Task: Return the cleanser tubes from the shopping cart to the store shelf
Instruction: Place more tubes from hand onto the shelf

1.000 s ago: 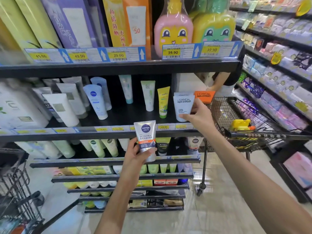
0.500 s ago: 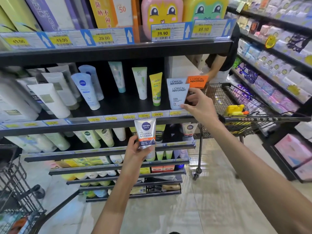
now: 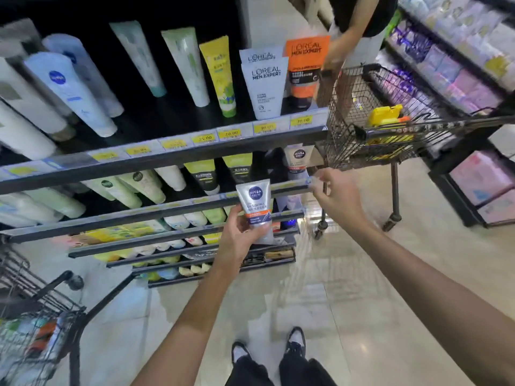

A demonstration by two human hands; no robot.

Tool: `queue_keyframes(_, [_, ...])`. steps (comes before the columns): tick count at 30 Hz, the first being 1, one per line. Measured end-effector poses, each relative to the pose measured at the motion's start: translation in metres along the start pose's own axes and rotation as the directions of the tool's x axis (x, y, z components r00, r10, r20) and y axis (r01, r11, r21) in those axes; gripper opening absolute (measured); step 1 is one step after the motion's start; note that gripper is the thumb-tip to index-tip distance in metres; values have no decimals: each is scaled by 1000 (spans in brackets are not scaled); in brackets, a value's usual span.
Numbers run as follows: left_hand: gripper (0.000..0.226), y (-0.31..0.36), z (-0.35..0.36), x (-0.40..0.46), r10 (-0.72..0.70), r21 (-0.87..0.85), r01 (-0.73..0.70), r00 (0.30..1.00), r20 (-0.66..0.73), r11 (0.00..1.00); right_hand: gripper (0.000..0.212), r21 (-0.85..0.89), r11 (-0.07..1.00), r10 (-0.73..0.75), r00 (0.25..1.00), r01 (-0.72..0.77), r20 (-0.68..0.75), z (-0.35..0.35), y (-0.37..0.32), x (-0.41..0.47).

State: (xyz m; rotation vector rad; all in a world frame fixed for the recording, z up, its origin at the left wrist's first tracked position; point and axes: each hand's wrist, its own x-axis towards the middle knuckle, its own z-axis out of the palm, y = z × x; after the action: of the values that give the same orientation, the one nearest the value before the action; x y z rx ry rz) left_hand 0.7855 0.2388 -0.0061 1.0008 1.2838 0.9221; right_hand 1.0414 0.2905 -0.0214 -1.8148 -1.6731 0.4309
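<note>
My left hand (image 3: pixel 239 235) grips a Nivea tube (image 3: pixel 255 210) before the shelf (image 3: pixel 178 154), while my right hand (image 3: pixel 334 196), well apart, hangs loose-fingered and empty beside the shelf's end.

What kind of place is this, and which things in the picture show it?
Most likely a supermarket's skincare aisle. Yellow price tags run along the shelf edge, rows of cleanser tubes such as the L'Oreal tube stand above them, and a wire shopping cart stands beside.
</note>
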Motion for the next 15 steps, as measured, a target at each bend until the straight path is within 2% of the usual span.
queue_keyframes(3, [54,-10,18,13,-28,13,28,999,-31,1000,45,-23,996,91,982,-88,164,29,19,12])
queue_keyframes(5, [53,-17,28,27,-14,46,17,998,-63,999,46,-49,994,105,973,-97,204,45,29,21])
queue_keyframes(8, [47,-23,40,48,57,125,-41,990,-129,991,33,7,989,147,980,-150,134,61,41,29])
queue_keyframes(12, [46,-20,52,78,153,132,-128,967,-203,983,47,135,980,147,989,-150,28,71,50,34])
queue_keyframes(15, [43,-20,58,97,196,116,-173,951,-238,978,43,84,991,103,994,-105,36,79,56,37])
